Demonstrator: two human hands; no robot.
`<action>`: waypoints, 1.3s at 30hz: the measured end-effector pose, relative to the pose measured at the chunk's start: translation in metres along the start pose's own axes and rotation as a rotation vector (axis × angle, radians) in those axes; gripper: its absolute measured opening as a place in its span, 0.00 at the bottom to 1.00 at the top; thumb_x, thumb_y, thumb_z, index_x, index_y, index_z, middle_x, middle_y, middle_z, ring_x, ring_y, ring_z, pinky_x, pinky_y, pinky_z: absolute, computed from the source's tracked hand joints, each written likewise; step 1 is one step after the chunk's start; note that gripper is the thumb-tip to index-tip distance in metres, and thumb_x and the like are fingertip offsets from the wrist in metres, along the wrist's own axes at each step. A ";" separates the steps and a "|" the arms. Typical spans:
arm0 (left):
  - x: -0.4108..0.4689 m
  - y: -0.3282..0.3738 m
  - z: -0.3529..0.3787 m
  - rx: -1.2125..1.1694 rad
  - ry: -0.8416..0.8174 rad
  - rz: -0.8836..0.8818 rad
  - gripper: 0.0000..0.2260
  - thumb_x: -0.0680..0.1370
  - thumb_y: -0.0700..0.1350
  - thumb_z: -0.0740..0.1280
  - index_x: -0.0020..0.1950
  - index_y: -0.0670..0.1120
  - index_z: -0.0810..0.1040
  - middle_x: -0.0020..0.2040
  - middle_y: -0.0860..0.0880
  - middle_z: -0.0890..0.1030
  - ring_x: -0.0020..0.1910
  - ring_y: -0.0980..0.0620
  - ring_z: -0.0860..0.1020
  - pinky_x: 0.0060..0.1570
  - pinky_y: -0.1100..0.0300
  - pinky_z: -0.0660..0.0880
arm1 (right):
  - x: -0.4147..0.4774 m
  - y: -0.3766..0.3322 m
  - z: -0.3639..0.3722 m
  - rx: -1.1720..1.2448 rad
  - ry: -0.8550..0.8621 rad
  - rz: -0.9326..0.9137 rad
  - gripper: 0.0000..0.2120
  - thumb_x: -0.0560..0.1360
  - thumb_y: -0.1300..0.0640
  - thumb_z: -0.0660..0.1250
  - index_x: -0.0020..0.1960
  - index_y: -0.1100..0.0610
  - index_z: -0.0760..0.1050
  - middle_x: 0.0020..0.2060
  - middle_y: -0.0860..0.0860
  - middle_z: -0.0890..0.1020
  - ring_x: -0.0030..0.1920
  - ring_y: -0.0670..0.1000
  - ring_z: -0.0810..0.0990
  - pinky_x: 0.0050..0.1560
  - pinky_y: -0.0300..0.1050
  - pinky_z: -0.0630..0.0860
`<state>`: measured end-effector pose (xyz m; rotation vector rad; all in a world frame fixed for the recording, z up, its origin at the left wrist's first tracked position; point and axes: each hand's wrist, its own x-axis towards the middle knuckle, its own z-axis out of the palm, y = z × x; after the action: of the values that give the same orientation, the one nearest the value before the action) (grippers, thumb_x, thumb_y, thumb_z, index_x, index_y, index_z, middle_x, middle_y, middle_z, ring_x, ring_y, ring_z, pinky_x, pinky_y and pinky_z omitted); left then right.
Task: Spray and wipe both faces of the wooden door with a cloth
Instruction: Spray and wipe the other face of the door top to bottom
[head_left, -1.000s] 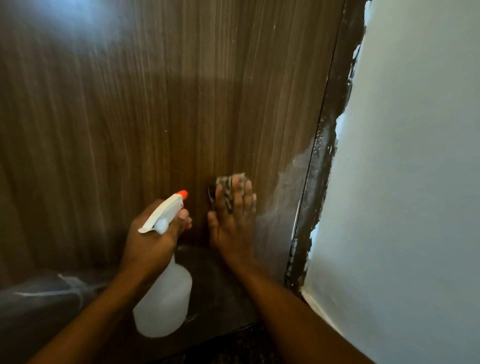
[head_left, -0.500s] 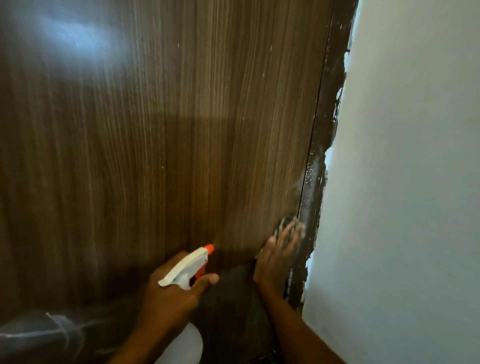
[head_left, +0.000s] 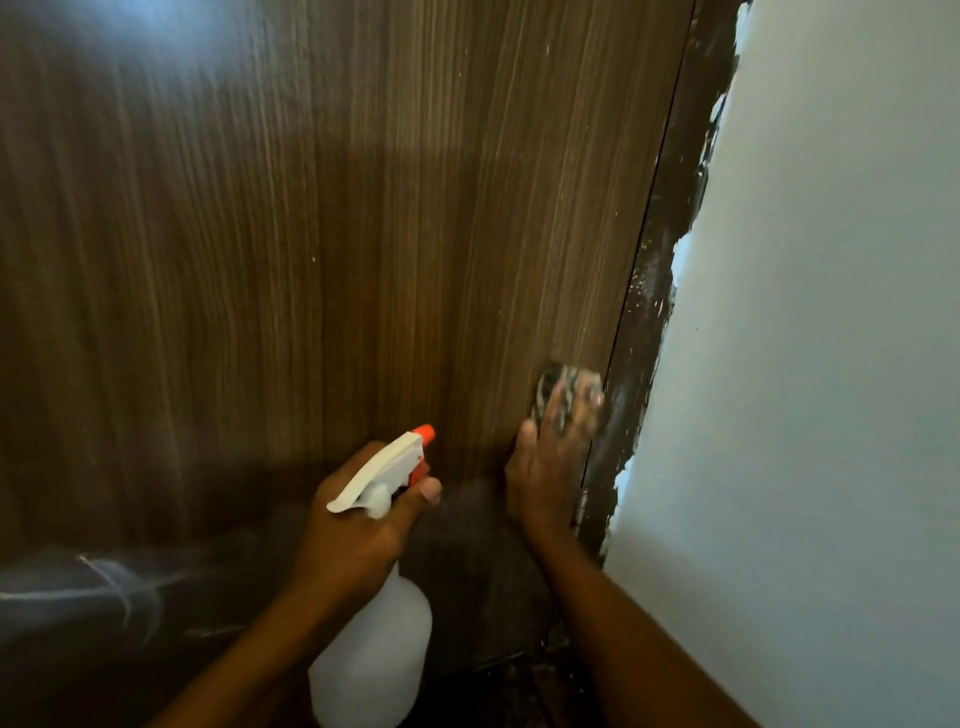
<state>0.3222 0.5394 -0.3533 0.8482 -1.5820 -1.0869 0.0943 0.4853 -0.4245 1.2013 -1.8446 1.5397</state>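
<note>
Wooden door (head_left: 363, 260). Head view, the only one. It fills the left and centre, standing upright with its long axis and grain vertical and its face turned to the wearer. Its right edge meets a paint-flecked frame (head_left: 670, 260) beside a pale wall (head_left: 831, 364).

Cloth (head_left: 569, 379): low on the door, at that right edge, under the right hand (head_left: 550, 467), whose fingers (head_left: 558, 410) lie straight and press it flat.

Spray bottle (head_left: 374, 660): roughly upright, orange nozzle towards the door, the left hand (head_left: 353, 525) curled round its neck.

Progress, as judged: wiping is under way low on this face. Pale specks remain higher up. The other face is unseen and presumably still to do.
</note>
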 end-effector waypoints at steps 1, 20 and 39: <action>-0.003 -0.002 0.002 -0.004 0.006 -0.003 0.25 0.72 0.40 0.70 0.67 0.43 0.68 0.56 0.50 0.72 0.56 0.52 0.71 0.56 0.60 0.66 | -0.022 0.013 0.000 0.040 -0.017 0.087 0.34 0.80 0.43 0.51 0.75 0.30 0.31 0.81 0.56 0.50 0.80 0.61 0.52 0.75 0.67 0.60; -0.059 -0.088 -0.003 0.030 0.093 -0.180 0.21 0.71 0.44 0.72 0.62 0.46 0.73 0.56 0.49 0.78 0.57 0.51 0.76 0.51 0.66 0.75 | -0.090 0.065 0.020 -0.271 -0.071 -0.212 0.33 0.84 0.46 0.50 0.82 0.56 0.41 0.80 0.63 0.45 0.79 0.67 0.49 0.75 0.70 0.55; -0.097 -0.104 -0.072 0.049 0.256 -0.099 0.14 0.71 0.41 0.73 0.51 0.55 0.74 0.47 0.57 0.79 0.48 0.59 0.78 0.41 0.78 0.71 | -0.077 0.018 0.030 -0.070 0.055 0.295 0.30 0.84 0.47 0.48 0.82 0.60 0.47 0.81 0.62 0.48 0.81 0.60 0.47 0.78 0.42 0.37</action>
<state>0.4176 0.5741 -0.4761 1.0640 -1.3689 -0.9686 0.1247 0.4825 -0.5028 0.8758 -2.0926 1.6264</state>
